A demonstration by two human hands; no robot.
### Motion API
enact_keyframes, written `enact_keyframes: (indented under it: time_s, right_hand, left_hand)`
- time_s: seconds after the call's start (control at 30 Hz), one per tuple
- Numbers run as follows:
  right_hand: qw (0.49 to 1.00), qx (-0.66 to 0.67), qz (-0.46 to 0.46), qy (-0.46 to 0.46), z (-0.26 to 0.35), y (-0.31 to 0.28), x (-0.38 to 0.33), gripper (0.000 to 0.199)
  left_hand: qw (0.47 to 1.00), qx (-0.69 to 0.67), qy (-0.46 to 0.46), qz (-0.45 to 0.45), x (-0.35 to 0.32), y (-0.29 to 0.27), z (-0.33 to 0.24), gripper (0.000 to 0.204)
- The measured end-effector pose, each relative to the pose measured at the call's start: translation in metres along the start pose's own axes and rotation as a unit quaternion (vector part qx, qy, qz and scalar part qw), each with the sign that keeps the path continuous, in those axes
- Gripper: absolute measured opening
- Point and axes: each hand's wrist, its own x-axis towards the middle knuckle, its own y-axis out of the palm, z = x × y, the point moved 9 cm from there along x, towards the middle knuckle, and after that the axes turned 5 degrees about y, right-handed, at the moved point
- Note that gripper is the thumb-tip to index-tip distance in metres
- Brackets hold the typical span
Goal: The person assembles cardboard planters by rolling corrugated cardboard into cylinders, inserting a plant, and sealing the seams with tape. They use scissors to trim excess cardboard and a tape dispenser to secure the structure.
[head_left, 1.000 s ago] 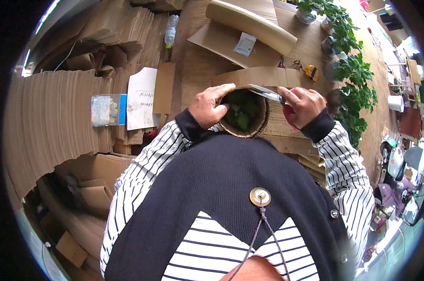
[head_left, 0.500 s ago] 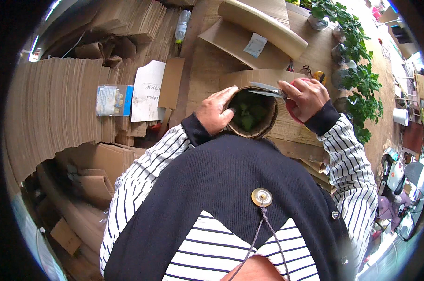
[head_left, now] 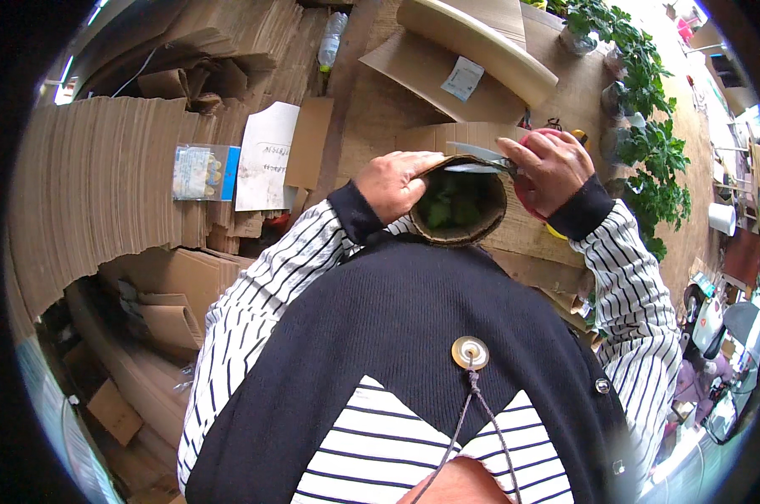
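A rolled cardboard tube (head_left: pixel 487 233) stands upright close to my chest, with a green leafy plant (head_left: pixel 451 206) down inside it. My left hand (head_left: pixel 390 185) grips the tube's far left rim, fingers outside and thumb at the edge. In my right hand (head_left: pixel 556 168) are scissors (head_left: pixel 474 168) with red handles. Their blades point left and lie apart across the tube's far rim, one inside the opening and the other beyond the wall. The lower part of the tube is hidden from above.
Stacks of flat cardboard (head_left: pixel 103 185) fill the left side. A curled cardboard sheet (head_left: pixel 481 50) lies at the back of the wooden table (head_left: pixel 372 101). Potted leafy plants (head_left: pixel 649 143) line the right edge. A plastic bottle (head_left: pixel 331 42) lies at the back left.
The scissors' blades have opened and now straddle the tube's far rim. My left hand has shifted slightly right along the rim, and the tube has moved a little right.
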Motion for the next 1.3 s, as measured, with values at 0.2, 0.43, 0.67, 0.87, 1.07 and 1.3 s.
enact_keyframes:
  time_s: [0.2, 0.43, 0.67, 0.87, 1.07, 1.3]
  right_hand:
    - [0.998, 0.016, 0.047, 0.037, -0.015, 0.014, -0.02, 0.04]
    - [1.0, 0.004, -0.017, -0.01, -0.015, -0.003, -0.016, 0.041]
    - [0.997, 0.058, 0.009, 0.043, -0.03, 0.022, -0.031, 0.037]
    - [0.915, 0.112, 0.108, 0.373, -0.067, 0.117, -0.127, 0.046]
    - [0.841, 0.101, 0.23, 0.48, -0.035, 0.196, -0.22, 0.043]
    - [0.825, 0.04, 0.339, 0.451, -0.029, 0.265, -0.289, 0.03]
  left_hand:
    - [0.998, -0.045, -0.036, 0.012, 0.02, -0.002, 0.012, 0.038]
    - [0.999, 0.037, 0.001, 0.009, 0.015, 0.008, -0.006, 0.034]
    - [0.999, 0.055, 0.0, -0.002, 0.025, 0.013, -0.005, 0.035]
    - [0.987, 0.088, -0.017, -0.134, 0.02, -0.033, 0.011, 0.027]
    - [0.972, 0.147, -0.006, -0.181, -0.021, -0.063, 0.014, 0.024]
    - [0.954, 0.15, -0.141, -0.219, -0.067, -0.099, 0.069, 0.02]
